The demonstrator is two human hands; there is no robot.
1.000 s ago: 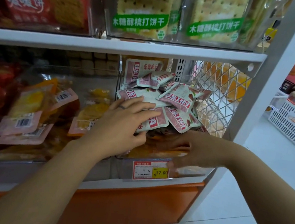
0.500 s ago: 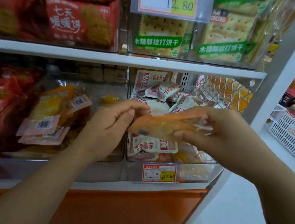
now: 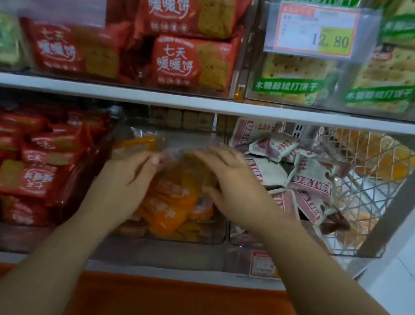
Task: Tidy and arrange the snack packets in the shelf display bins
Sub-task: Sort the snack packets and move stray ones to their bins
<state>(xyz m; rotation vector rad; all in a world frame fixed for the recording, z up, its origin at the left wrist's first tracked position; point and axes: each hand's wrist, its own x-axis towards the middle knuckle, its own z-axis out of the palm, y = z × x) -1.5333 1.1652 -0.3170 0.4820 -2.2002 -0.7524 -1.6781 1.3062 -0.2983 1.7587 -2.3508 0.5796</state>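
My left hand (image 3: pixel 125 184) and my right hand (image 3: pixel 234 186) meet over the middle clear bin (image 3: pixel 217 237) on the lower shelf. Between them is a translucent orange snack packet (image 3: pixel 188 168). The right hand's fingers lie over its top with the thumb under it, and the left fingertips pinch its left edge. It rests on a pile of orange packets (image 3: pixel 169 214) in that bin. The bin to the right holds a heap of white-and-maroon packets (image 3: pixel 315 181). Red packets (image 3: pixel 29 179) fill the bin on the left. The picture is motion-blurred.
A wire mesh panel (image 3: pixel 360 188) closes the shelf's right end. The upper shelf board (image 3: pixel 210 102) hangs just above my hands, carrying red biscuit packs (image 3: pixel 189 63) and green-labelled cracker packs (image 3: pixel 287 85). A price tag (image 3: pixel 262 264) sits on the lower shelf front.
Both hands carried the orange packet from the right-hand bin leftward and down onto the orange pile in the middle bin. The view shifted left and up.
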